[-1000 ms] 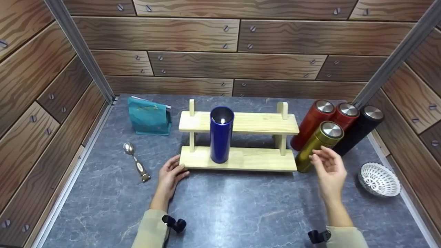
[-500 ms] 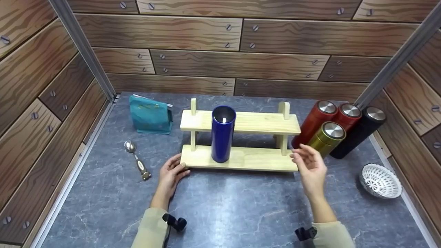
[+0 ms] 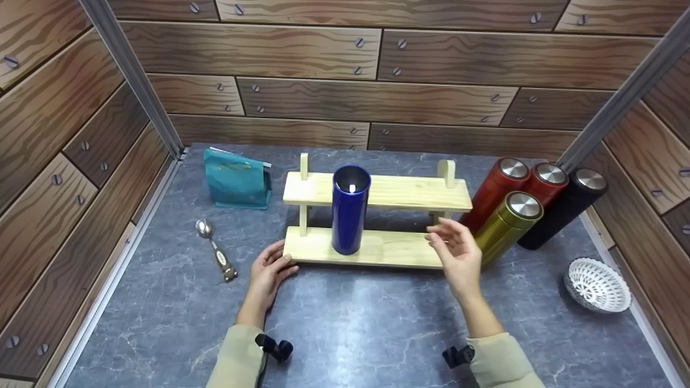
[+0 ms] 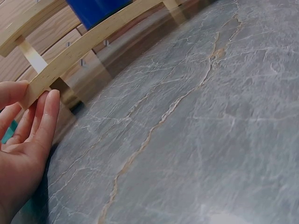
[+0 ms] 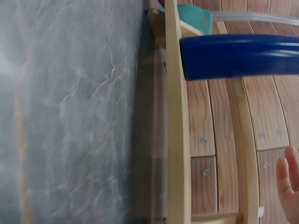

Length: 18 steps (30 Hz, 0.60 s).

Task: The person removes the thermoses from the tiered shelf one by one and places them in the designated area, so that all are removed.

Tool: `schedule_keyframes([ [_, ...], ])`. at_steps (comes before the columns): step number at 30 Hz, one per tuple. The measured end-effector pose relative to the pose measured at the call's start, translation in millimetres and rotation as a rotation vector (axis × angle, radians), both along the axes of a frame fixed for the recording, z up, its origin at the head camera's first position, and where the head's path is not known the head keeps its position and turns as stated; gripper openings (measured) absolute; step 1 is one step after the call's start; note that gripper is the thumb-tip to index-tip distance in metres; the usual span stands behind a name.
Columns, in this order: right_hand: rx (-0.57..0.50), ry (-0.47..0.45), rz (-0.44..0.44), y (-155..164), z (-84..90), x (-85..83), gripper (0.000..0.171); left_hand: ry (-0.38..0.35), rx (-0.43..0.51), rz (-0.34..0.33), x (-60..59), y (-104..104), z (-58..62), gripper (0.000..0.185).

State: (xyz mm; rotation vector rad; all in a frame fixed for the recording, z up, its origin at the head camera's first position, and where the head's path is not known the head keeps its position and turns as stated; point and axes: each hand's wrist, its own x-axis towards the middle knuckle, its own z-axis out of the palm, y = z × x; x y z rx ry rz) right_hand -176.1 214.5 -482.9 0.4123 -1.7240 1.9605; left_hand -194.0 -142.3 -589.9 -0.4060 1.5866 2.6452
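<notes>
Risk sits mostly with the tall blue cylinder (image 3: 350, 210), which stands upright and open-topped on the lower board of the wooden rack (image 3: 377, 222), left of centre. Starting at the left of the table (image 3: 350, 323), a teal pouch (image 3: 237, 180) and a spoon (image 3: 215, 253) lie well apart from the hands and seem out of harm's way. The left hand (image 3: 268, 275) rests with straight, relaxed fingers (image 4: 44, 119) against the rack's front left corner, thumb over the board's end; it holds nothing firmly, so I judge a push there could slide the rack and topple the narrow cylinder. The right hand (image 3: 458, 253) hovers loosely spread, empty, above the right end of the lower board; a careless sweep might knock the gold flask (image 3: 506, 226) just beside it, and that one could carry the two red flasks (image 3: 498, 191) and the black flask (image 3: 566, 213) behind with it. A white basket (image 3: 597, 283) sits near the right edge. What glints inside the cylinder is too small to tell. The right hand hides the rack's right front corner, and its wrist camera catches only a fingertip (image 5: 290, 179), so the grip there cannot be read from that view.
</notes>
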Motion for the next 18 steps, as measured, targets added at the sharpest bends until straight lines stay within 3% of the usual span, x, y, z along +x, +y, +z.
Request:
schedule_keyframes([
  [10,0.076,0.051,0.073,-26.9,17.8,-12.1,0.035,0.015,0.017,0.002,-0.9,-0.7,-1.1,0.049],
  [18,0.101,0.03,0.111,-44.9,27.5,-20.9,0.037,0.021,0.021,0.002,0.6,-0.1,-0.2,0.05],
])
